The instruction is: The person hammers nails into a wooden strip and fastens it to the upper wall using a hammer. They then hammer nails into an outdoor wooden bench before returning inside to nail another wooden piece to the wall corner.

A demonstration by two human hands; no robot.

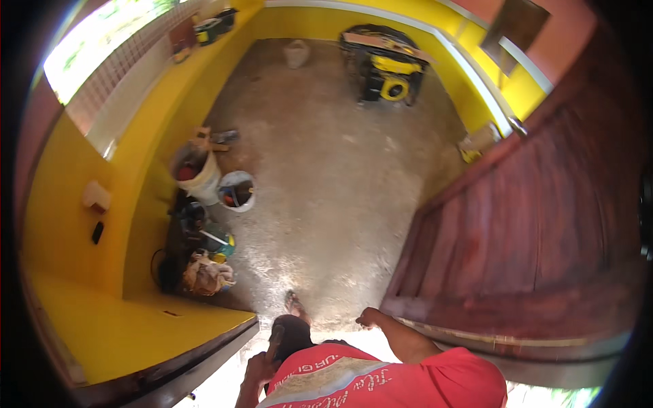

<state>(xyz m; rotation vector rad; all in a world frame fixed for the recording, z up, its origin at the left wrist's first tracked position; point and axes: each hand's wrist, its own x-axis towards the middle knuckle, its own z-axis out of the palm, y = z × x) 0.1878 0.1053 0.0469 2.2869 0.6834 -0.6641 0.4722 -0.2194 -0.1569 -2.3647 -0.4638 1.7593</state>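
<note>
My left hand [256,372] is low by my left thigh, closed around a narrow brownish object [275,342] that points up along the leg. Its kind does not show clearly against my dark trousers. Out to the right, my right hand [369,317] hangs with its fingers curled, and no object shows in it. The lower edge of a dark red wooden door [503,231] is nearest to that hand, with a gap between them. One sandalled foot [294,304] is forward on the concrete floor [326,183].
Along the left yellow wall stand a large whitish bucket [202,182], a smaller white bucket [237,192] holding tools, and a crumpled cloth bundle [207,273]. A black-and-yellow machine [388,71] sits at the far wall beside a pale sack [296,54]. A yellow ledge [136,340] juts in at the left.
</note>
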